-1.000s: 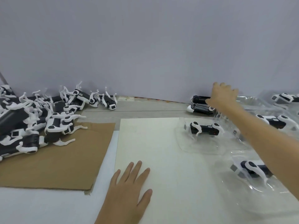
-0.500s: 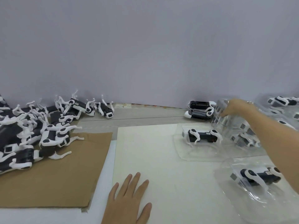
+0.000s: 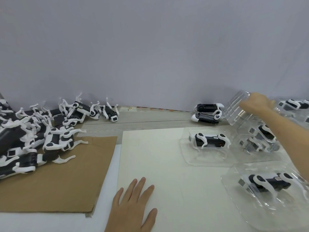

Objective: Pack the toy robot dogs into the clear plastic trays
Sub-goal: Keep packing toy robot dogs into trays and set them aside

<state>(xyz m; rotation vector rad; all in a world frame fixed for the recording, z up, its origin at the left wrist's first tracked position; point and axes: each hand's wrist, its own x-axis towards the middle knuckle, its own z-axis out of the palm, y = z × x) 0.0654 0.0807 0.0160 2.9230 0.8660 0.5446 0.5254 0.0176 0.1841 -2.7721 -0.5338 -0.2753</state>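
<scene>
A: What has moved since a moment ago?

B: The right hand (image 3: pixel 255 103) has lifted an empty tray (image 3: pixel 235 108) off the far right stack; it now hangs tilted in the air. The left hand (image 3: pixel 133 208) has stayed put.

A: Go left to right, then.

B: Far left, a pile of dogs (image 3: pixel 31 131) lies partly on the cardboard (image 3: pixel 55 178), with a few more against the wall (image 3: pixel 150 47). The left hand lies flat and open, palm down, on the near edge of the white board (image 3: pixel 158 164).

A: And right of that?

B: A dog (image 3: pixel 209 139) sits in a tray (image 3: pixel 205 158) on the board. Behind it, two folded dogs (image 3: pixel 207 113) are stacked by the wall. The right hand grips the empty tray by its upper edge, above more filled trays (image 3: pixel 257 141).

A: Nearest on the right?

B: Another packed dog (image 3: pixel 267 180) in its tray (image 3: pixel 242 198), below the right forearm.
</scene>
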